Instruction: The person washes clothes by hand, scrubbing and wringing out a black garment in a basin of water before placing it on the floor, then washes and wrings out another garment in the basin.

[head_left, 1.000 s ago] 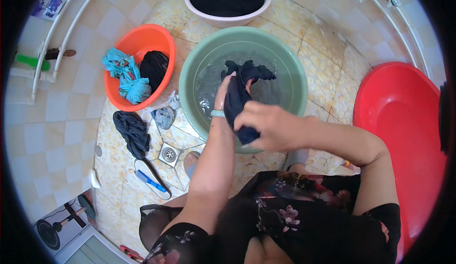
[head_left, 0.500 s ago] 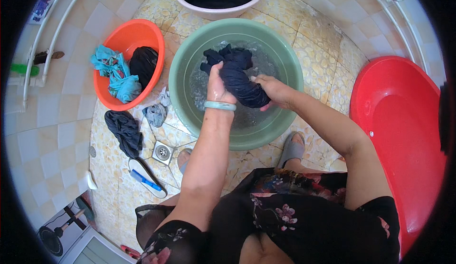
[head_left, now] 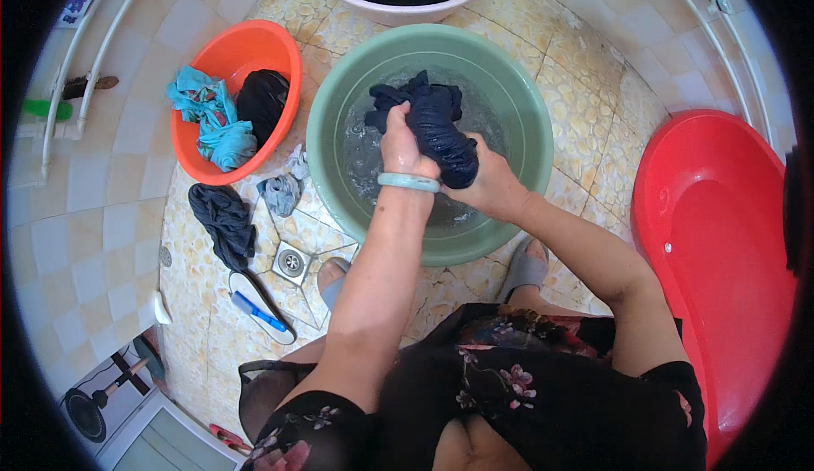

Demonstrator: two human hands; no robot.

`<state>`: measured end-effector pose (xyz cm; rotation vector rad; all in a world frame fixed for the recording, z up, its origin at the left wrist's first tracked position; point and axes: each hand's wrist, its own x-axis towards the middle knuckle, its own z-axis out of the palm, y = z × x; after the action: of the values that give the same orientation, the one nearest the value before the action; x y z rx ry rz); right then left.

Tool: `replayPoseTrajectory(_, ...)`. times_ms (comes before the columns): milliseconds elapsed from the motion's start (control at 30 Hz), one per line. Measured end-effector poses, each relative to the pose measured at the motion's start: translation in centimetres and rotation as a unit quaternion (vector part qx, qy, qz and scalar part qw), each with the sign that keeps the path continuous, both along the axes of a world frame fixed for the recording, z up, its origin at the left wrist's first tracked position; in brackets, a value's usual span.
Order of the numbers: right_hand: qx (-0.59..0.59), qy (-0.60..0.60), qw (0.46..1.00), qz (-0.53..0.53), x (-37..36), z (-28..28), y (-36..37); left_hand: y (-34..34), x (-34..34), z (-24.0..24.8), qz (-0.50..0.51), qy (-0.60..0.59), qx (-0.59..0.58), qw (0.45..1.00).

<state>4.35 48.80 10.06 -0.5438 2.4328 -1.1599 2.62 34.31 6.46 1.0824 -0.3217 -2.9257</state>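
Between my hands is a dark navy wet garment (head_left: 443,139), bunched into a thick twisted roll with its loose end spreading at the far left. My left hand (head_left: 409,144), with a pale green bangle (head_left: 409,182) at the wrist, grips it from the left side. My right hand (head_left: 492,184) is closed round its near right end; some fingers are hidden behind the cloth. The garment is held over a large green basin (head_left: 536,144) with clear, bubbly water (head_left: 360,153) in it.
An orange basin (head_left: 292,102) holding turquoise and black cloth stands at left. Dark cloth (head_left: 222,225) and grey cloth (head_left: 280,193) lie on the floor near a drain (head_left: 291,262) and a blue-handled brush (head_left: 257,310). A white basin (head_left: 405,15) is beyond; a red tub (head_left: 678,301) stands right.
My right hand has moved slightly left and closer to my left hand. The garment roll now stands more upright and looks more tightly bunched. The whole view has shifted a little.
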Motion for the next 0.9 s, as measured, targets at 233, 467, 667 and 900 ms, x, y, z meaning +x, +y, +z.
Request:
replayPoseTrajectory(233, -0.109, -0.344, 0.927, 0.107, -1.1, 0.2, -0.3, -1.2, 0.3, 1.1, -0.031, 0.138, -0.021, 0.990)
replayPoseTrajectory(467, -0.229, -0.672, 0.703, 0.035, 1.0, 2.4, -0.5, -1.6, 1.3, 0.2, -0.145, 0.204, 0.031, 0.968)
replayPoseTrajectory(667, -0.220, -0.598, 0.768, 0.061, 2.0, 0.9, -0.9, -0.4, 2.0, 1.2, -0.091, 0.218, 0.014, 0.972)
replayPoseTrajectory(900, -0.320, -0.596, 0.733, 0.079, -1.2, -1.0, 2.2, -1.2, 2.1, 1.8, -0.105, 0.240, 0.043, 0.964)
